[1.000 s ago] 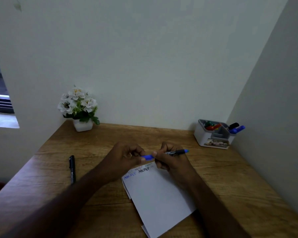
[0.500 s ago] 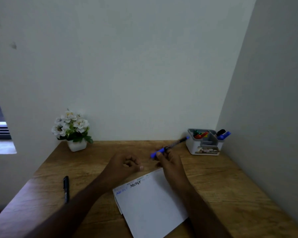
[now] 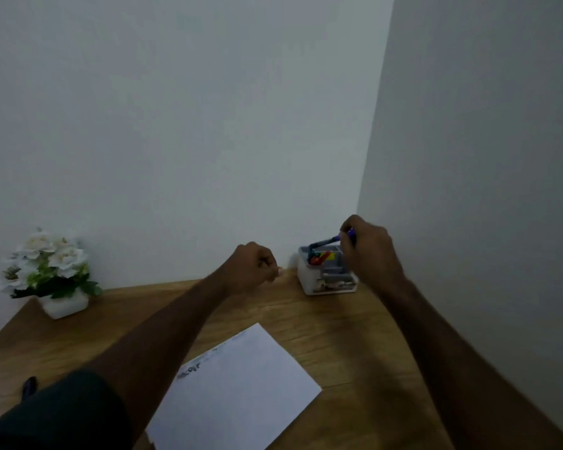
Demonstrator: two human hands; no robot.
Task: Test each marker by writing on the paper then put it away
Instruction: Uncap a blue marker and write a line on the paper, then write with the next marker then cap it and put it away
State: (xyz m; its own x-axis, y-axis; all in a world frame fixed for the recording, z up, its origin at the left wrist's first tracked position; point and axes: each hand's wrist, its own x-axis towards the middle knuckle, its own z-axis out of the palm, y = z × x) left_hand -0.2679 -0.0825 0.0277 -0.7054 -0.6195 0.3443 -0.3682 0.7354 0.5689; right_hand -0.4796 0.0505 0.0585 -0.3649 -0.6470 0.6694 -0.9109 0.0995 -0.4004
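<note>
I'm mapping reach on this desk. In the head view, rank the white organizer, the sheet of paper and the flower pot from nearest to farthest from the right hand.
1. White organizer: directly under the right hand, in the far right corner.
2. Sheet of paper: near the desk's front edge, left of that hand.
3. Flower pot: far left, against the wall.

A wooden desk (image 3: 354, 339) is filling the corner of 2 pale walls. White paper (image 3: 241, 388) is lying at 6 o'clock, a white flower pot (image 3: 66, 305) is sitting at 9 o'clock, a white organizer (image 3: 325, 277) is standing at 1 o'clock, and a black pen (image 3: 29, 384) is lying at 8 o'clock.
</note>
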